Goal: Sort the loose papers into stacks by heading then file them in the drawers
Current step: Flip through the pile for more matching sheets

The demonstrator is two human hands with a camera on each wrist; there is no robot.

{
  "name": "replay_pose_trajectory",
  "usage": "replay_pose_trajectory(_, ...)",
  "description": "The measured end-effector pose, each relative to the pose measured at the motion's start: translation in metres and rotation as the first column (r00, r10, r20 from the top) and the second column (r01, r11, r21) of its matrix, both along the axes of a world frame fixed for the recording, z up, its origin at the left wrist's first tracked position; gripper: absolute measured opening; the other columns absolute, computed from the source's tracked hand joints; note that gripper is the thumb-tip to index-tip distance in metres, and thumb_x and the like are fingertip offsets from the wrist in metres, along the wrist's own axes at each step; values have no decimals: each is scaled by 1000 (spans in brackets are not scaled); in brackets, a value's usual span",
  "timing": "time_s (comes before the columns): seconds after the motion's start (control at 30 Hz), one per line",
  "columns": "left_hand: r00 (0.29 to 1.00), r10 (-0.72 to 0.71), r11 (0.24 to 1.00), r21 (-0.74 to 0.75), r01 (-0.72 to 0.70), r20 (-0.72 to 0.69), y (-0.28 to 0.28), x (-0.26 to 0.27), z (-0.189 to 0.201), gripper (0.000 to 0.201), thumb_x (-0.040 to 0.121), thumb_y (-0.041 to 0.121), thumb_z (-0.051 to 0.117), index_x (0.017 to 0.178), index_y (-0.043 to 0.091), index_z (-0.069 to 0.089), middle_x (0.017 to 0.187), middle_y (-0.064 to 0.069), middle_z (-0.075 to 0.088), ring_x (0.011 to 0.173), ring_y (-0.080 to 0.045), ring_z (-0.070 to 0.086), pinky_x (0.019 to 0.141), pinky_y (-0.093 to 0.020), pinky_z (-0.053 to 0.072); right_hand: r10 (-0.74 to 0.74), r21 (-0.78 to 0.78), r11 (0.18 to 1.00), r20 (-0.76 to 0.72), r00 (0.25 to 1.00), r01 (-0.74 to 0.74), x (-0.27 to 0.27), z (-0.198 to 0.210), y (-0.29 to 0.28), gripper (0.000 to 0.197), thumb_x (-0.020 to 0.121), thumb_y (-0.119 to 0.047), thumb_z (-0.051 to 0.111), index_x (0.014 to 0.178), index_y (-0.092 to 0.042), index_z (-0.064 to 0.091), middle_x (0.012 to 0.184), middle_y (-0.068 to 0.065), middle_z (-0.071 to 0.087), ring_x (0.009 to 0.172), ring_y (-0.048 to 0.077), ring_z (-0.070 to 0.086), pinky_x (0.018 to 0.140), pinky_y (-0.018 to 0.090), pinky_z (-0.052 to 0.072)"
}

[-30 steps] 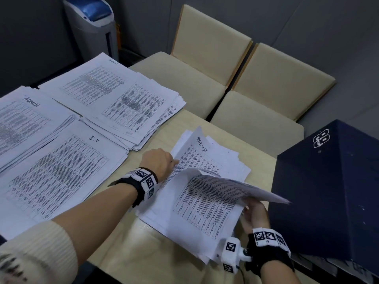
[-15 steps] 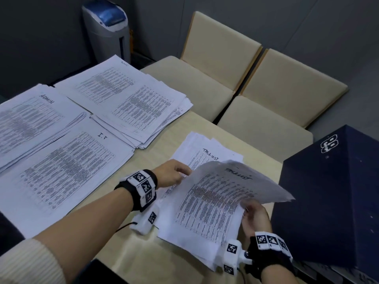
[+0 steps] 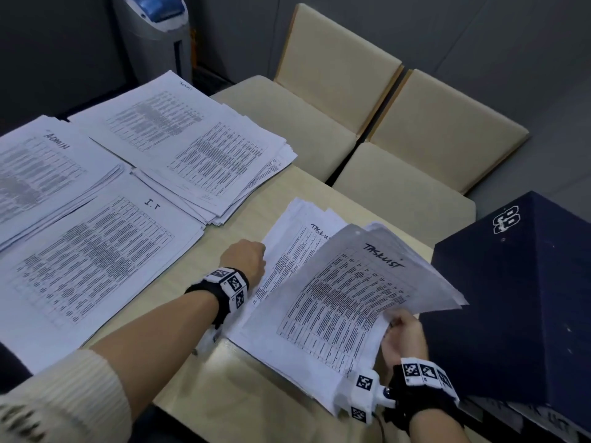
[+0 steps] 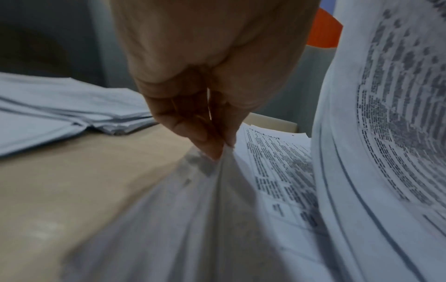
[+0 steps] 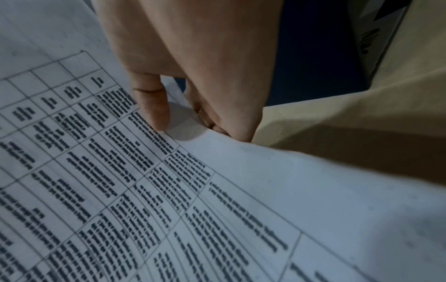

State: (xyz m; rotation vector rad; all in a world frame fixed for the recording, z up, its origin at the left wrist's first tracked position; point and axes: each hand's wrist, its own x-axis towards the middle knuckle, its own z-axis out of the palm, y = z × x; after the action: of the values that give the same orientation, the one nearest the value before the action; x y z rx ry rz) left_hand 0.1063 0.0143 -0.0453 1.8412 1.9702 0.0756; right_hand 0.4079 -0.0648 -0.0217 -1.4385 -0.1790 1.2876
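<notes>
A pile of printed sheets headed TASKLIST (image 3: 297, 247) lies on the table near me. My right hand (image 3: 401, 335) (image 5: 183, 122) pinches the right edge of a lifted bunch of those sheets (image 3: 345, 298) (image 5: 169, 190), thumb on top, holding them raised and tilted. My left hand (image 3: 248, 259) (image 4: 217, 150) pinches the left edge of the sheet (image 4: 241, 190) under the raised ones, its fingertips together on the paper. Sorted stacks lie to the left: ADMIN (image 3: 48, 167), I.T (image 3: 96, 260) and a spread TASKLIST stack (image 3: 198, 145).
A dark blue box (image 3: 518, 302) stands close on the right, touching the raised sheets' corner. Two beige chairs (image 3: 367, 123) sit behind the wooden table (image 3: 243, 394). A grey and blue bin (image 3: 156, 30) stands at the back left.
The right hand has raised the lifted bunch higher, so its heading now faces me. The left hand has shifted on the pile's left edge and pinches the sheet beneath.
</notes>
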Motion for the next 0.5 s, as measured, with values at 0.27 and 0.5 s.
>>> replay_pose_trajectory(0.27,990,-53,997,-56,61,132,17,-1,2,33,85,36,73,77,15,50,84,-5,59,75,-23,58,61,-29,44,-4,-76,997,-29,1000,2,-16,9,8,23,82,8,41,70,-10,50,62,4,59,63,23,56,67,30,43)
replay_pose_trajectory(0.5,918,-350,932,32,362,-186,30,-17,37,51,103,47,36,66,15,47,58,2,47,54,-17,51,57,-27,50,-46,-95,995,-52,998,41,-27,10,16,19,73,5,45,71,-13,49,70,5,55,67,24,54,70,33,43)
